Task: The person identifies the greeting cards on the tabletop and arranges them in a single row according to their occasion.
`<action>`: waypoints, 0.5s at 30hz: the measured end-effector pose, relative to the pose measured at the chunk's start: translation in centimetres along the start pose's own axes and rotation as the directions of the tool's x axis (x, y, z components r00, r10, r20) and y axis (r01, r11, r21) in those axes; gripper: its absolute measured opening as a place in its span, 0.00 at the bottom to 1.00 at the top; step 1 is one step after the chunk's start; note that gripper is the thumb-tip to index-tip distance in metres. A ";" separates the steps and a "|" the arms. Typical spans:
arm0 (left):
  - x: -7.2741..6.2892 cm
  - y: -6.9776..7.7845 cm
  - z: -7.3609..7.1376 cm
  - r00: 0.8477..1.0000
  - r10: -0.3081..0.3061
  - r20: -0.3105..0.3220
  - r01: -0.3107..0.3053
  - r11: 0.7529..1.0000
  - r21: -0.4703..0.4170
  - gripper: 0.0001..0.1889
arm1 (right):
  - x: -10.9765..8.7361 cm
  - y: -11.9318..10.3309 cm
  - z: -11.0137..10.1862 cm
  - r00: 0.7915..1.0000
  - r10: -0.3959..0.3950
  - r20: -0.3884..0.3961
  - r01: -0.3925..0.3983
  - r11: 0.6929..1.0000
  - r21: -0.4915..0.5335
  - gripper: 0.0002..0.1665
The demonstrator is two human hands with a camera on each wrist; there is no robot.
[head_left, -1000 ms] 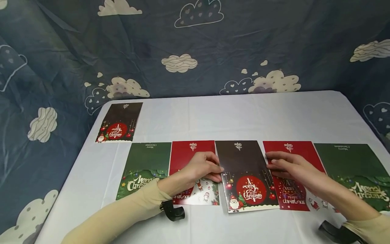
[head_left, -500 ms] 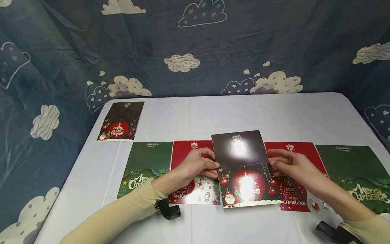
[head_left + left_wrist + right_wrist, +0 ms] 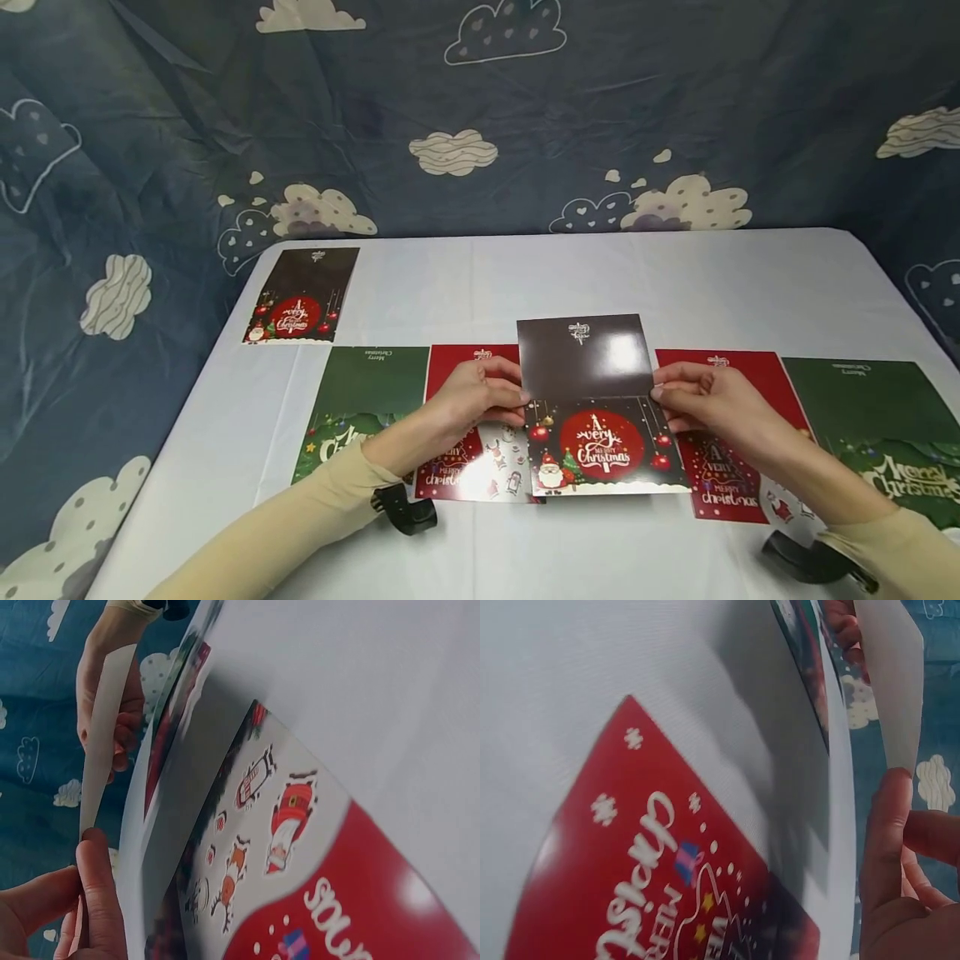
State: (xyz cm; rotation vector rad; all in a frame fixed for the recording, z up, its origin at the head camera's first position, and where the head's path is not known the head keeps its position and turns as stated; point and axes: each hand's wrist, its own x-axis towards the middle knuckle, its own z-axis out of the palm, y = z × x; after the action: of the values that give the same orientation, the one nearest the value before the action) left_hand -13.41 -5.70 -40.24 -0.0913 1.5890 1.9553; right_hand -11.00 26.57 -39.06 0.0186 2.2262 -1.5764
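Both hands hold one dark brown Christmas card by its side edges, near the crease across its middle. My left hand pinches the left edge and my right hand the right edge. A red circle with white lettering and a small Santa decorate its lower half. In both wrist views the card's pale underside shows, raised off the white table. Red Christmas cards lie on either side: the left one partly under my left hand, the right one partly under my right hand.
Green Christmas cards lie at the outer ends of the row, one left and one right. Another dark brown card lies at the table's far left corner. Behind the white table hangs a dark cloud-patterned cloth.
The dark brown card has been lifted off the table between the red cards, with both hands holding its edges. It now bends slightly along its crease and sits a little farther back in view.
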 end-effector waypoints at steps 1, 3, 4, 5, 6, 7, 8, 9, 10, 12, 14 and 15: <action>0.0 0.1 -0.2 1.000 0.003 -0.005 -0.003 1.000 -0.002 0.14 | 0.1 -0.1 0.1 1.000 0.000 0.000 0.000 1.000 -0.008 0.29; -0.1 0.3 -0.5 1.000 0.013 -0.022 -0.014 1.000 -0.004 0.14 | 0.5 -0.4 0.4 1.000 0.002 -0.001 -0.002 1.000 -0.010 0.29; -0.2 0.4 -0.7 0.999 0.022 -0.031 -0.022 1.000 0.000 0.14 | 0.7 -0.5 0.5 1.000 0.004 0.000 -0.004 1.000 -0.003 0.29; -0.2 0.5 -0.9 0.999 0.030 -0.041 -0.030 1.000 0.000 0.14 | 0.9 -0.7 0.7 1.000 0.008 0.002 -0.008 1.000 0.006 0.30; -0.2 0.5 -1.1 0.998 0.039 -0.052 -0.039 0.999 -0.001 0.13 | 1.1 -0.9 0.8 1.000 0.014 0.003 -0.014 1.000 0.012 0.30; -0.2 0.6 -1.4 0.997 0.046 -0.064 -0.047 0.999 -0.002 0.13 | 1.4 -1.0 1.0 1.000 0.012 0.008 -0.012 1.000 0.024 0.30; -0.2 0.7 -1.6 0.995 0.057 -0.077 -0.057 0.998 -0.003 0.13 | 1.7 -1.2 1.2 1.000 0.011 0.014 -0.011 0.999 0.042 0.30; -0.2 0.8 -1.8 0.994 0.067 -0.092 -0.067 0.998 -0.005 0.13 | 2.0 -1.4 1.3 1.000 0.011 0.021 -0.013 0.998 0.064 0.30; -0.1 0.9 -2.0 0.991 0.075 -0.107 -0.077 0.997 -0.013 0.13 | 2.4 -1.6 1.5 0.999 0.012 0.029 -0.015 0.997 0.082 0.31; 0.0 1.2 -2.5 0.987 0.091 -0.136 -0.097 0.995 -0.035 0.13 | 3.1 -1.9 1.8 0.999 0.013 0.048 -0.019 0.992 0.121 0.30; 0.0 1.4 -3.0 0.981 0.106 -0.164 -0.115 0.992 -0.048 0.14 | 3.9 -2.2 2.1 0.998 0.021 0.063 -0.031 0.986 0.165 0.30; 0.1 1.6 -3.3 0.978 0.109 -0.177 -0.121 0.991 -0.056 0.14 | 4.4 -2.4 2.2 0.997 0.024 0.068 -0.036 0.984 0.177 0.29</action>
State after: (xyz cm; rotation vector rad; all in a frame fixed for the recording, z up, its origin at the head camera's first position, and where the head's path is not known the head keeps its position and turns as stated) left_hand -15.27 -8.82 -39.81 -0.2063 1.6726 2.1404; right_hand -14.86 22.73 -38.97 0.0509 2.0200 -1.7293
